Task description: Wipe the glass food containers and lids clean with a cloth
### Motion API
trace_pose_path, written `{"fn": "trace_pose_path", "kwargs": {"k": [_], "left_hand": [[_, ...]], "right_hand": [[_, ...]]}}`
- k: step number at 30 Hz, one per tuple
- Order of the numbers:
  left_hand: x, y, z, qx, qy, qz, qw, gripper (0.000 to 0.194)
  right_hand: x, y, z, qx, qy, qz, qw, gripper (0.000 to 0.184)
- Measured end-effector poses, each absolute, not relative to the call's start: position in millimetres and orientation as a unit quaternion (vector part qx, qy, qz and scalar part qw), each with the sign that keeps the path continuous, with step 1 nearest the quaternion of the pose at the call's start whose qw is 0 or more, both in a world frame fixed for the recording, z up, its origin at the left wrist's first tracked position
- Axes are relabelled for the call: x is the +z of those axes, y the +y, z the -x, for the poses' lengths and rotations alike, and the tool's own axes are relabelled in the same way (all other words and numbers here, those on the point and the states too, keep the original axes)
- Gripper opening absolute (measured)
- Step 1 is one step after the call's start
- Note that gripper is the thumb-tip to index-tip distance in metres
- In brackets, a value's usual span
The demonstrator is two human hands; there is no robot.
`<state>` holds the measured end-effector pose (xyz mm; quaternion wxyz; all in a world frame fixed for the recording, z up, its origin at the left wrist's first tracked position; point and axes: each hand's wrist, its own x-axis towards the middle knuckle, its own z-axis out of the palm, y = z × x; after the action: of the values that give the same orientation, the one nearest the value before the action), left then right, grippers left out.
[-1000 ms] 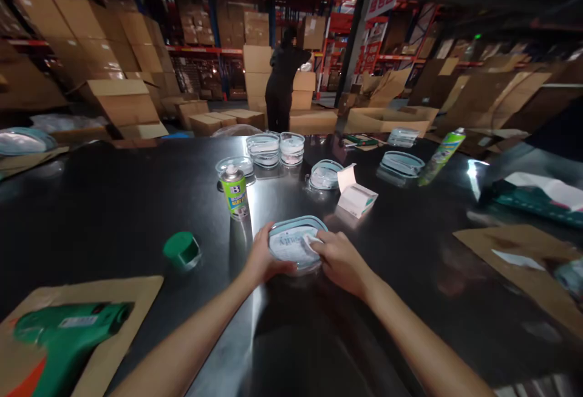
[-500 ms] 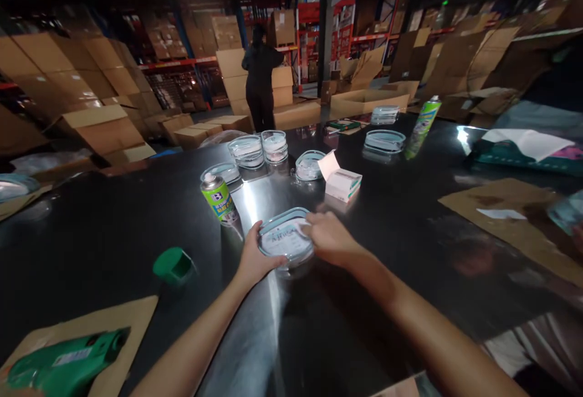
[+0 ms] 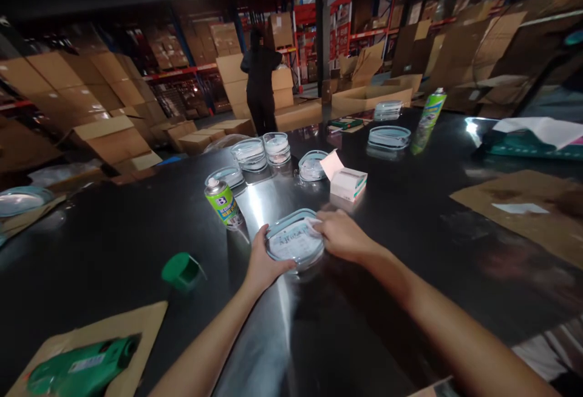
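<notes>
A clear oval food container [image 3: 295,242] with a pale blue rim and a printed white sheet showing through its top rests on the dark table in front of me. My left hand [image 3: 268,260] grips its left side, thumb along the near edge. At its right rim my right hand [image 3: 344,234] is closed on a small white wipe [image 3: 313,224], which touches the container. A green spray can [image 3: 223,204] stands just beyond my left hand. Behind the container sits a small open white box [image 3: 348,183].
Several more clear containers [image 3: 249,155] stand at the back. A green cap [image 3: 182,271] and a green bottle [image 3: 84,368] on cardboard lie left. Another spray can [image 3: 432,108] and a cardboard sheet [image 3: 523,209] are right. A person [image 3: 260,81] stands beyond the table.
The whole view has shifted slightly. Both my hands keep their places on the container, with the wipe still at its right rim. A bluish object at the far right edge has left the view.
</notes>
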<state>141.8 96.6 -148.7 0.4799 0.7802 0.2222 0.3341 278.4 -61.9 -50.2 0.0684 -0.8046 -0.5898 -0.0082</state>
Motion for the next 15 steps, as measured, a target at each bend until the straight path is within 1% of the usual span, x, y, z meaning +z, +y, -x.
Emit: {"fn": "trace_pose_path", "kwargs": {"k": [2, 5, 8, 10, 11, 13, 15], "left_hand": [[-148, 95, -142, 0.335, 0.223, -0.781, 0.478, 0.107], [-148, 94, -142, 0.331, 0.222, -0.782, 0.479, 0.105], [-148, 93, -142, 0.327, 0.228, -0.783, 0.477, 0.105], [-148, 91, -143, 0.331, 0.236, -0.781, 0.475, 0.107], [-148, 91, -143, 0.334, 0.238, -0.779, 0.474, 0.108], [-148, 89, -145, 0.34, 0.236, -0.776, 0.475, 0.106], [-149, 89, -145, 0.355, 0.233, -0.773, 0.472, 0.102]], "right_hand": [[-53, -48, -274, -0.024, -0.568, 0.819, 0.072, 0.03], [-58, -26, -260, -0.013, -0.614, 0.786, 0.074, 0.033], [-62, -24, -259, 0.013, -0.672, 0.737, 0.069, 0.025], [-60, -30, -268, 0.008, -0.658, 0.75, 0.065, 0.018], [-59, -32, -272, -0.003, -0.637, 0.768, 0.063, 0.018], [-57, -32, -275, -0.026, -0.599, 0.798, 0.063, 0.023], [-57, -25, -268, -0.024, -0.606, 0.792, 0.063, 0.029]]}}
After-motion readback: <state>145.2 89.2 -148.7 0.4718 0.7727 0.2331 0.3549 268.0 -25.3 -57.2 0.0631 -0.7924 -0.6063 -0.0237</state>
